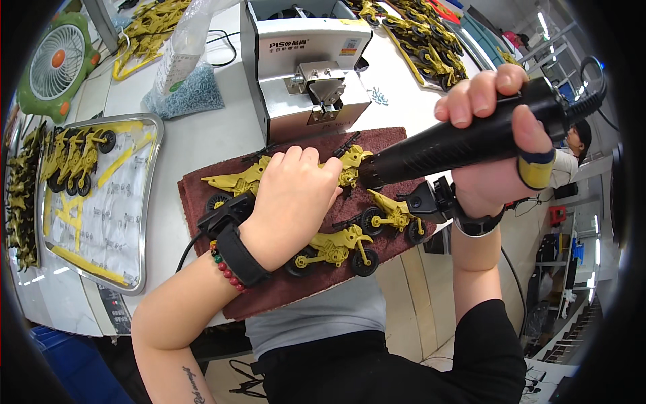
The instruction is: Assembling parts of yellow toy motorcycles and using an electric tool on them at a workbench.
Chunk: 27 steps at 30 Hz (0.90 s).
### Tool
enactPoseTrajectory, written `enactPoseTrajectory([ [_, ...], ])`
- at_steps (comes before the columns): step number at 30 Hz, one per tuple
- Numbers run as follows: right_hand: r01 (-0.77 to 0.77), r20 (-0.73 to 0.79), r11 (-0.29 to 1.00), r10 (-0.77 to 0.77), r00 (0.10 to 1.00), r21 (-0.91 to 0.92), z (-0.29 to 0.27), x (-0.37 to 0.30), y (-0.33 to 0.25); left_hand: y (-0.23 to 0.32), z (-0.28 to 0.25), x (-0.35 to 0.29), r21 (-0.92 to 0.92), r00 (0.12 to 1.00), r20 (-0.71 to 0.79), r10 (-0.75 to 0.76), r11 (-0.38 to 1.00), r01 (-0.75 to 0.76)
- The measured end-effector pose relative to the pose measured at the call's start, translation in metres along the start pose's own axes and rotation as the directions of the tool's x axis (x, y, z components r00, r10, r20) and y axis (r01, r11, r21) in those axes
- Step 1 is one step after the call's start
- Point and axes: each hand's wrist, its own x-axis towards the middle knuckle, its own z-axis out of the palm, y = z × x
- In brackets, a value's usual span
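My right hand (494, 111) is wrapped round a black electric screwdriver (431, 151), its cord leaving at the back end. The screwdriver's front end meets the yellow body of a toy motorcycle (351, 163) just beside my left fingers; the bit itself is hidden. Curled over yellow toy motorcycle parts, my left hand (293, 202) presses them down on a brown cloth (269, 296). Whether the yellow parts on both sides of it belong to one toy cannot be told. Closer to me on the cloth stand two more toy motorcycles with black wheels, one at centre (333, 248) and one further right (393, 214).
Beyond the cloth stands a grey screw feeder (306, 54), with loose screws (380, 96) beside it and a bag of screws (185, 91) to its left. A metal tray (145, 249) holds several toy motorcycles. A green fan (57, 64) is at far left. More toys fill a tray (431, 50) at the back.
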Motion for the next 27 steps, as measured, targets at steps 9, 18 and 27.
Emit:
enactPoseTrajectory([
  [9,0.057,-0.019,0.992,-0.056,0.998,0.116,-0.015,-0.007,-0.020,0.001,0.000,-0.002,0.003,1.000,-0.005,0.005,1.000,-0.005],
  [18,0.070,-0.159,0.979,-0.040,0.987,0.189,-0.020,-0.016,-0.026,0.006,-0.011,0.003,-0.092,0.991,-0.121,0.062,0.993,-0.073],
  [27,0.039,-0.171,0.944,0.019,0.985,0.328,0.029,-0.007,-0.004,0.031,-0.038,0.000,-0.630,0.993,-0.097,0.067,0.769,-0.113],
])
